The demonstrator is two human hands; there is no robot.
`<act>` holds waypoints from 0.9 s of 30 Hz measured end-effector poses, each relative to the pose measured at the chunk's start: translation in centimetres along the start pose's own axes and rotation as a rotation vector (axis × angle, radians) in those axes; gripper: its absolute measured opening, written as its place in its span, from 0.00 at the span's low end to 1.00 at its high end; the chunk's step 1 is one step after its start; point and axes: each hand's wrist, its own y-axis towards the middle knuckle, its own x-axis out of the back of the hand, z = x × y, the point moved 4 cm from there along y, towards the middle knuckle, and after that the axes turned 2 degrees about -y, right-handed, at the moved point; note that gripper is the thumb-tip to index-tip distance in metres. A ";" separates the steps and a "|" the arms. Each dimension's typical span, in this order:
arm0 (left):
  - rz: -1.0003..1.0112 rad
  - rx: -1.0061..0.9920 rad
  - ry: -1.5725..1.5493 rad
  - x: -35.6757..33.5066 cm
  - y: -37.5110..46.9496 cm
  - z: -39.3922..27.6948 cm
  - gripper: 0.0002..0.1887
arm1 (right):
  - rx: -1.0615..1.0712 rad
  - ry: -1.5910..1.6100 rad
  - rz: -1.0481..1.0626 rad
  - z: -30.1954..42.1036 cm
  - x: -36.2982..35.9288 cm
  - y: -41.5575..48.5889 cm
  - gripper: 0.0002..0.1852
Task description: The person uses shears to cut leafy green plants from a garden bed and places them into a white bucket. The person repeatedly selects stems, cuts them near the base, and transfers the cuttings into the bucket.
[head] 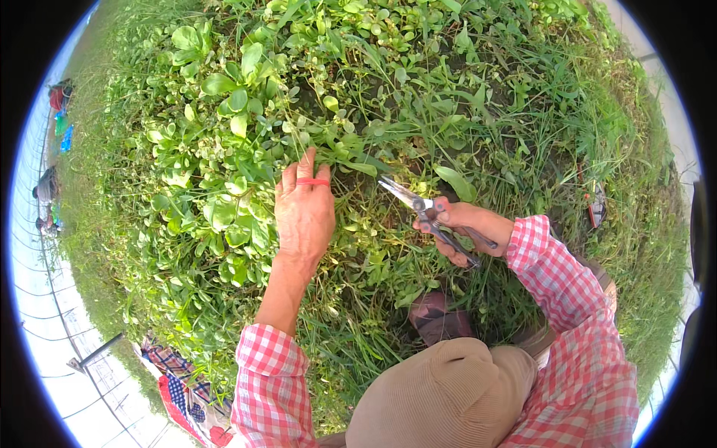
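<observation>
My left hand (305, 210) reaches into low leafy plants (238, 193), its back turned up and a red band (312, 181) across the fingers. Its fingertips touch the greenery around thin stems (297, 131); leaves and the hand itself hide whether a stem is pinched. To the right, my right hand (484, 221) grips pruning shears (420, 204) with dark handles. The shears' blades point up and left toward the left hand, a short gap away from it. Below the blades lie yellowish stems and grass.
My beige-trousered knee (431, 397) and a dark reddish boot (440, 319) are below. A red-edged tool (597, 207) lies in grass at right. Patterned cloth (185, 392) is lower left, near a metal bar (98, 351). Another person (47, 185) is far left, by the hooped plastic wall (42, 285).
</observation>
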 end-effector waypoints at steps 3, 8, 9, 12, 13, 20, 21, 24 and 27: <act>-0.004 0.037 -0.086 0.1 0.2 1.2 0.19 | -0.030 0.061 0.006 0.1 -0.5 3.0 0.22; 0.025 0.022 -0.160 1.2 0.5 0.8 0.19 | -0.055 0.111 -0.017 1.0 -1.1 7.3 0.18; 0.061 0.010 -0.145 1.3 0.7 0.7 0.19 | -0.049 0.111 -0.013 1.2 -1.3 7.7 0.17; 0.174 -0.021 -0.109 1.6 1.2 0.5 0.20 | -0.038 0.102 -0.003 1.5 -1.7 8.7 0.17; 0.213 -0.029 -0.101 1.6 1.4 0.5 0.19 | -0.019 0.118 0.019 1.7 -1.9 8.8 0.17; 0.253 -0.073 -0.027 1.2 2.3 0.8 0.19 | -0.006 0.117 0.067 2.0 -2.4 9.7 0.19; 0.251 -0.075 -0.015 1.2 2.3 0.7 0.19 | -0.011 0.096 0.065 2.1 -2.5 10.0 0.19; 0.263 -0.075 0.010 1.0 2.1 0.5 0.20 | -0.012 0.138 0.055 2.3 -2.6 10.6 0.20; 0.270 -0.036 -0.008 0.7 2.1 0.6 0.20 | -0.008 0.179 0.014 2.2 -2.5 10.8 0.19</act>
